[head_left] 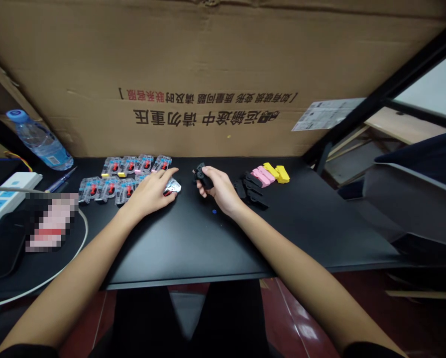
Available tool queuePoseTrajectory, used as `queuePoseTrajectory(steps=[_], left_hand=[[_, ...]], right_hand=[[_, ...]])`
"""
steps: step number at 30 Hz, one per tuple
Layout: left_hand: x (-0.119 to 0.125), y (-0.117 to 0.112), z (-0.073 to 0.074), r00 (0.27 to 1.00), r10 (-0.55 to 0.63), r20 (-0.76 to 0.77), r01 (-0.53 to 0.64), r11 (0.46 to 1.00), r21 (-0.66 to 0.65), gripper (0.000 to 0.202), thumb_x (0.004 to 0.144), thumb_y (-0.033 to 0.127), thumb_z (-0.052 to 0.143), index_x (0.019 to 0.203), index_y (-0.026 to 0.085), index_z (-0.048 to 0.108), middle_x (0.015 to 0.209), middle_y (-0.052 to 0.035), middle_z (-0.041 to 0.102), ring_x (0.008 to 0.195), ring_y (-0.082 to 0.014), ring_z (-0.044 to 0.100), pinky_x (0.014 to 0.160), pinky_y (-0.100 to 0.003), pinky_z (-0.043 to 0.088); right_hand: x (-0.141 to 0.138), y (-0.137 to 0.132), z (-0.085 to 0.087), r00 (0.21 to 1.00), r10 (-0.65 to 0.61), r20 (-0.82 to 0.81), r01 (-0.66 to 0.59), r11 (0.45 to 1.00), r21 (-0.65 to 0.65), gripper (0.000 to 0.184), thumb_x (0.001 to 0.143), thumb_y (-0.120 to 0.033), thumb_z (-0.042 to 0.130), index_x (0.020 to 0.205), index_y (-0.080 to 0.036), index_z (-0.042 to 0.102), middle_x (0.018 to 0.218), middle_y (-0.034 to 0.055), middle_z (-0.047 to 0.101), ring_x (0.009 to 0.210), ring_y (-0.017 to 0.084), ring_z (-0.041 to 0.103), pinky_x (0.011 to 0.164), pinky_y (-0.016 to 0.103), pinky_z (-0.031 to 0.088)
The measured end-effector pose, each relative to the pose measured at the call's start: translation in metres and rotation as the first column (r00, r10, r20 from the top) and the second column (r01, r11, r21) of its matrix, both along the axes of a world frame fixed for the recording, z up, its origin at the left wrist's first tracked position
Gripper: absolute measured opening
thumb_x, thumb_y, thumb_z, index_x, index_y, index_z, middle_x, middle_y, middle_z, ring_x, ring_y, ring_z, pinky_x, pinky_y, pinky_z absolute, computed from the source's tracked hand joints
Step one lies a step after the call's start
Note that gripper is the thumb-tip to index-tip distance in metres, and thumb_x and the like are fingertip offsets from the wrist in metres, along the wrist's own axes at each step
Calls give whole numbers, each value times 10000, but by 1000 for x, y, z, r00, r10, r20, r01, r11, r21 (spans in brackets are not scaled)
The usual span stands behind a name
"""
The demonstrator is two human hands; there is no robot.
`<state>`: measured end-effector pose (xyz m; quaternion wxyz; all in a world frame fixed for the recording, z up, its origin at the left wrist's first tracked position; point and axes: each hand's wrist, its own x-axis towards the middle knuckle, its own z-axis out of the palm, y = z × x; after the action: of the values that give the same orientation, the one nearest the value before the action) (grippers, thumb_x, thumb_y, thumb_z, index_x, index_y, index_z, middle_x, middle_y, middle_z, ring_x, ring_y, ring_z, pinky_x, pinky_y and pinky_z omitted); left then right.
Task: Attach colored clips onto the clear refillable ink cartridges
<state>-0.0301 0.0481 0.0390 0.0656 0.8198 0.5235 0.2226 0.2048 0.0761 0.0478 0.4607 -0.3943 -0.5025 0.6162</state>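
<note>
My left hand [150, 191] curves its thumb and index finger around a clear plastic cartridge [172, 186] with a silvery top and some red, at the right end of the cartridge rows. Between the thumb and fingers of my right hand [221, 189] is a black plastic part [199, 175], raised over the desk. Several clear cartridges [107, 189] with red and blue innards lie in two rows by my left hand, partly covered by it. Black plastic pieces [255, 191], pink pieces [263, 175] and yellow pieces [281, 174] lie right of my right hand.
A cardboard sheet [208, 59] stands along the back of the black desk [193, 248]. At left are a water bottle [44, 141], a pen [61, 179], a white power strip [10, 199] and a looping cable [85, 228]. A tiny blue piece [214, 212] lies in front.
</note>
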Motion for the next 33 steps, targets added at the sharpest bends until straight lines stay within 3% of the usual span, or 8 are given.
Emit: queuePoseTrajectory(steps=[2,5,9,12,15,19,23,33], left_hand=[[1,0,-1,997,-31,75,32,999,-15,709,910,260,698,1588,191,501,1409,-168,699,1295,-344,667,1122,-486,515],[3,0,1,988,-25,155,33,998,-49,648,941,232,675,1569,177,527,1063,-98,774,1013,-288,756,972,-412,579],[9,-2,7,940,64,336,-36,995,-89,583,977,345,706,1527,206,577,744,3,676,680,-228,698,794,-373,587],[15,-3,12,776,120,620,-5,983,-185,554,954,417,744,1452,227,593,897,-27,740,718,-204,725,742,-352,611],[22,-5,17,564,176,807,159,935,-315,610,927,476,776,1428,218,543,914,-32,752,740,-196,762,659,-309,622],[31,-11,23,451,226,863,293,876,-383,713,858,504,850,1412,207,512,817,9,704,620,-159,722,509,-232,545],[36,-15,25,419,220,881,345,859,-379,749,811,444,892,1405,198,508,768,36,663,588,-138,678,472,-213,499],[36,-15,23,458,200,866,350,855,-383,696,814,370,865,1393,225,506,760,47,656,586,-148,682,503,-241,521]], right_hand=[[0,1,-2,1000,-15,16,15,1000,13,378,873,-563,759,896,-195,673,696,-9,643,546,115,580,491,228,433],[0,3,-4,999,-27,35,26,999,40,395,868,-587,765,898,-207,663,705,-16,630,557,115,588,499,229,445],[0,2,-4,994,-41,100,30,993,113,419,889,-625,743,926,-214,670,686,-28,611,554,117,576,513,238,466],[-1,-3,-2,985,-80,154,41,970,238,418,920,-622,729,1032,-220,697,681,-44,597,550,114,546,516,243,461],[-2,-10,1,985,-83,154,33,953,302,462,949,-638,707,1178,-240,660,648,-73,567,506,113,514,487,246,440],[-2,-16,1,986,-21,164,-36,942,335,455,986,-693,645,1131,-267,574,565,-109,518,417,109,496,445,236,412],[0,-17,-1,976,-28,217,-60,918,392,409,1018,-672,617,1045,-267,568,571,-99,548,410,106,525,449,235,423],[3,-18,-1,965,-39,258,-73,909,411,441,1032,-690,576,1146,-272,659,539,-96,537,397,121,530,449,253,425]])
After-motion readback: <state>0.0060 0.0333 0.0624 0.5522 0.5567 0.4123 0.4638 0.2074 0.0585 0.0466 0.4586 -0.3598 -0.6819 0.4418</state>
